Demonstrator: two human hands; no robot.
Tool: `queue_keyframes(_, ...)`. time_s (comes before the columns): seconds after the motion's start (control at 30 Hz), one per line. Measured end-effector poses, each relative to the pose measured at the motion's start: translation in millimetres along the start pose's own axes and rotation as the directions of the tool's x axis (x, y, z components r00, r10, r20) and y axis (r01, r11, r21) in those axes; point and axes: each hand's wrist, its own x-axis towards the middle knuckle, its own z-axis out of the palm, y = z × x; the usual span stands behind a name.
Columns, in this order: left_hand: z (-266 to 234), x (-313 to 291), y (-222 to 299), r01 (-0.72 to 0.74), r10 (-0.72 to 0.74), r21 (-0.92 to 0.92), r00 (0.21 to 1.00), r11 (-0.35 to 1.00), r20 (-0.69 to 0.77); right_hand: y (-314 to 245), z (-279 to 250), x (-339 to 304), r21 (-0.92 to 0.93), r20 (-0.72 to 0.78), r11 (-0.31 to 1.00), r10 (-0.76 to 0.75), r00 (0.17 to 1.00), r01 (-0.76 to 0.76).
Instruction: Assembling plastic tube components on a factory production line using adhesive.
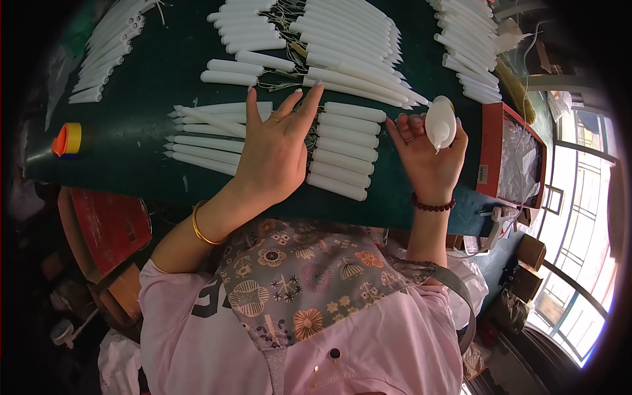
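My left hand [273, 155] is spread over the row of white taper candle pieces [207, 150], its fingers apart and nothing visible in it. Its fingertips reach toward thin wires [280, 80] between the pieces; contact is unclear. In my right hand [428, 161] is a white squeeze bottle [440, 122], its narrow tip toward me, held between thumb and palm while the other fingers curl. Just left of that hand lie several short white tubes [345, 141] side by side, with wires at their left ends. My left palm hides part of the row.
More white candle pieces [349, 29] lie farther back, with other stacks at the far left [108, 52] and far right [464, 46]. A red box [494, 141] with clear plastic stands right, near a glue gun [501, 220]. An orange and yellow tape roll [68, 139] sits left.
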Motion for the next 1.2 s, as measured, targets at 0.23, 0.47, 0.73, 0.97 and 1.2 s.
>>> queue_keyframes(0.23,4.8,-2.6,2.5,0.02,-0.02,-0.035,1.0,0.999,0.006,7.4,5.6,-5.4,0.007,-0.035,1.0,0.006,0.999,-0.005)
queue_keyframes(0.47,2.2,3.0,4.7,-0.002,0.004,0.048,0.999,0.999,-0.054,1.2,0.6,-8.7,0.01,-0.021,1.0,0.024,0.999,-0.024)
queue_keyframes(0.73,17.2,49.4,-5.5,-0.255,0.254,-0.083,0.967,0.963,-0.015,-67.2,2.0,23.2,-0.33,0.23,0.932,-0.076,0.97,0.151)
queue_keyframes(0.97,21.4,51.9,-8.0,-0.352,0.352,-0.005,0.936,0.936,0.015,-75.0,8.5,57.3,-0.411,0.305,0.901,-0.011,0.952,0.142)
queue_keyframes(1.2,2.2,-54.1,29.6,-0.335,0.341,-0.296,0.939,0.894,-0.034,-71.4,14.7,95.0,-0.528,0.522,0.844,0.234,0.82,0.095)
